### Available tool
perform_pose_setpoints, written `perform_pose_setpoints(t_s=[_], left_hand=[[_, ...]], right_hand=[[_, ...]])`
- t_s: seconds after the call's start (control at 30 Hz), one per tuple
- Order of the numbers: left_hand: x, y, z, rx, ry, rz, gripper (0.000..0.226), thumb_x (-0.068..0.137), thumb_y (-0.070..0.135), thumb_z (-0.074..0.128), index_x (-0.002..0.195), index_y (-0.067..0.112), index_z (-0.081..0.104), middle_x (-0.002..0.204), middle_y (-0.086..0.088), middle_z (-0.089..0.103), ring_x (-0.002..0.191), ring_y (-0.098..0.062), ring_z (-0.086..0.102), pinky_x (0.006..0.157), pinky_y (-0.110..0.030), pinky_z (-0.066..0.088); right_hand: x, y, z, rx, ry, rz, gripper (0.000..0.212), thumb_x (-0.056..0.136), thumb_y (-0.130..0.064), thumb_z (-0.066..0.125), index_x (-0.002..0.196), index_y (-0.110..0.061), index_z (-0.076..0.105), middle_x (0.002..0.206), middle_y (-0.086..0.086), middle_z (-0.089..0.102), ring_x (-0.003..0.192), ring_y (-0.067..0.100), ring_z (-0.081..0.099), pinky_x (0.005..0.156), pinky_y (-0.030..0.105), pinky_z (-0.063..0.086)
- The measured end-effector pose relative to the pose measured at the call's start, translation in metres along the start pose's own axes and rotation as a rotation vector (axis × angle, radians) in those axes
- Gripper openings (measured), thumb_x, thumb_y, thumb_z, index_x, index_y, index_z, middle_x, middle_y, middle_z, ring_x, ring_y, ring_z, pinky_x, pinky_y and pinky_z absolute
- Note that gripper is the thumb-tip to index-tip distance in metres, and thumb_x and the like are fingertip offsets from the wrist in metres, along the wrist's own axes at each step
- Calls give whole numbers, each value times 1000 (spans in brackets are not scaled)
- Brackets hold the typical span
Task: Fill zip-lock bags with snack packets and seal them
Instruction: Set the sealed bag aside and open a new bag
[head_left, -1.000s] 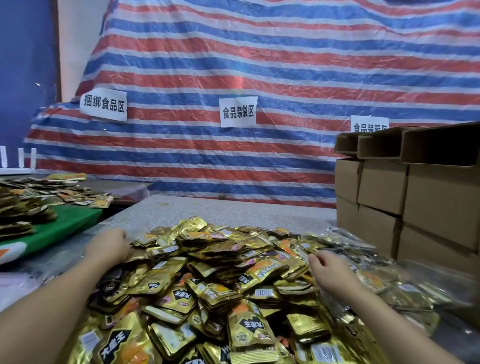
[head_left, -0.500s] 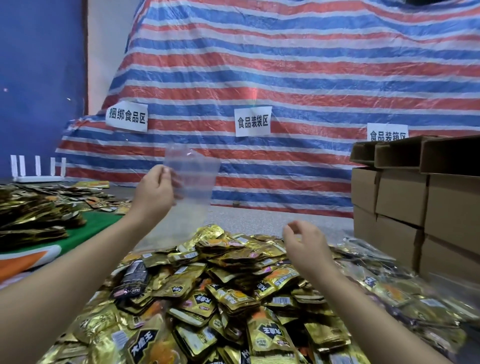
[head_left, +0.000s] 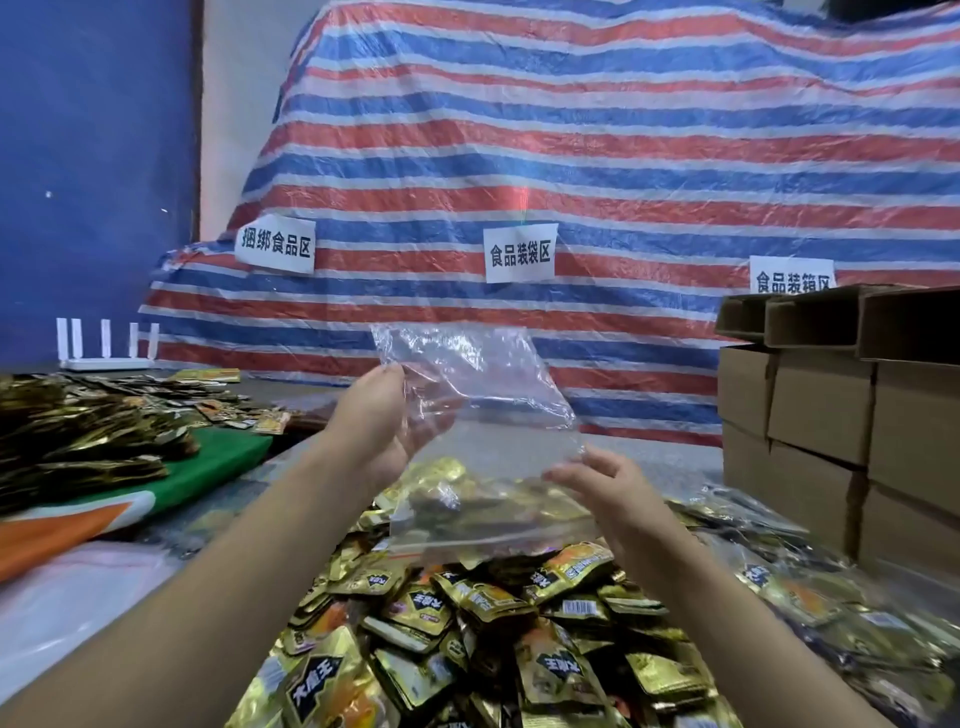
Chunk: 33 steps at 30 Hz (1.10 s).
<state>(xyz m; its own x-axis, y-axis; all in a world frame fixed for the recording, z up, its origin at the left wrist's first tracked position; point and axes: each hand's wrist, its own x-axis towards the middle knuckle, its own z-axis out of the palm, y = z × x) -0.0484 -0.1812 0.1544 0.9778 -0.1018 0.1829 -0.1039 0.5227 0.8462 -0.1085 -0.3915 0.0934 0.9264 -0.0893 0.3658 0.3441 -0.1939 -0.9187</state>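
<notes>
A clear, crinkled plastic zip-lock bag (head_left: 475, 415) is held up above the heap of gold foil snack packets (head_left: 467, 639) on the bench. It is gripped by the left hand (head_left: 387, 421), fingers blurred behind the film. Its lower edge is touched by the right hand (head_left: 597, 480), fingers loosely spread; a pinch cannot be made out.

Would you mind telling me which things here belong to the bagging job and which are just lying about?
For the job:
clear zip-lock bag
left hand
right hand
pile of snack packets

Lying about:
cardboard boxes
white router
striped tarp
green mat
</notes>
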Motion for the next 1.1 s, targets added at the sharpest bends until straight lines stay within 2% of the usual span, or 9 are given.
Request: perform_pose_setpoints(t_s=[0.07, 0.17, 0.33, 0.6, 0.7, 0.77, 0.87, 0.97, 1.1], left_hand=[[-2, -5, -2, -38, 48, -60, 26, 104, 12, 36, 94, 5, 59, 85, -12, 64, 52, -17, 69, 46, -24, 54], [-4, -13, -4, -86, 108, -138, 19, 103, 9, 40, 110, 4, 57, 98, -13, 63, 64, -18, 66, 37, -18, 46], [-4, -29, -7, -199, 173, -130, 23, 102, 3, 37, 118, 1, 54, 106, -14, 61, 79, -21, 65, 49, -25, 57], [-9, -75, -34, -169, 308, -136, 28, 101, -2, 38, 126, -3, 50, 118, -19, 63, 91, -25, 68, 63, -28, 57], [-12, -87, -48, 119, 448, -67, 46, 97, 1, 46, 143, 2, 37, 127, -13, 53, 88, -22, 58, 65, -28, 46], [-25, -92, -49, 495, 490, 188, 50, 100, 16, 50, 147, 19, 32, 135, -5, 44, 105, -22, 56, 78, -33, 51], [-55, -96, -33, 871, 88, 676, 21, 97, 25, 54, 113, 37, 51, 109, 17, 54, 101, 3, 53, 84, -21, 50], [-78, -102, -12, 1100, -324, 833, 7, 94, 35, 54, 88, 37, 51, 85, 21, 53, 83, 1, 54, 71, -14, 45], [-87, -114, -9, 1117, -442, 878, 18, 90, 39, 55, 80, 24, 52, 80, 13, 51, 79, -5, 50, 70, -23, 42]], right_hand=[[-10, 0, -5, 118, -102, 2, 37, 76, -24, 73, 96, 7, 64, 101, 27, 69, 94, 46, 65, 93, 52, 51], [-26, 3, -2, 497, -139, 45, 29, 74, -29, 75, 88, -5, 66, 92, 14, 67, 80, 28, 64, 70, 35, 59], [-47, 13, 21, 921, -84, 139, 34, 86, -31, 67, 103, -2, 62, 95, 18, 68, 83, 29, 70, 70, 38, 60], [-56, 26, 36, 388, 100, 112, 32, 82, -25, 65, 91, 5, 68, 76, 22, 69, 69, 26, 65, 71, 39, 60], [-57, 33, 30, 365, 125, 140, 23, 94, -16, 59, 85, 5, 65, 58, 8, 62, 53, 16, 60, 55, 25, 55], [-58, 39, 28, 307, 124, 159, 30, 95, -16, 59, 90, 12, 64, 58, 10, 62, 53, 16, 61, 53, 23, 53], [-59, 44, 27, 276, 128, 149, 30, 96, -18, 58, 89, 12, 64, 63, 15, 64, 53, 18, 63, 52, 23, 53], [-63, 48, 29, 229, 104, 145, 29, 99, -18, 55, 79, -3, 69, 69, 19, 66, 57, 20, 63, 52, 25, 53], [-64, 56, 32, 243, 103, 210, 26, 98, -20, 58, 93, 3, 69, 86, 29, 71, 71, 27, 64, 60, 30, 55]])
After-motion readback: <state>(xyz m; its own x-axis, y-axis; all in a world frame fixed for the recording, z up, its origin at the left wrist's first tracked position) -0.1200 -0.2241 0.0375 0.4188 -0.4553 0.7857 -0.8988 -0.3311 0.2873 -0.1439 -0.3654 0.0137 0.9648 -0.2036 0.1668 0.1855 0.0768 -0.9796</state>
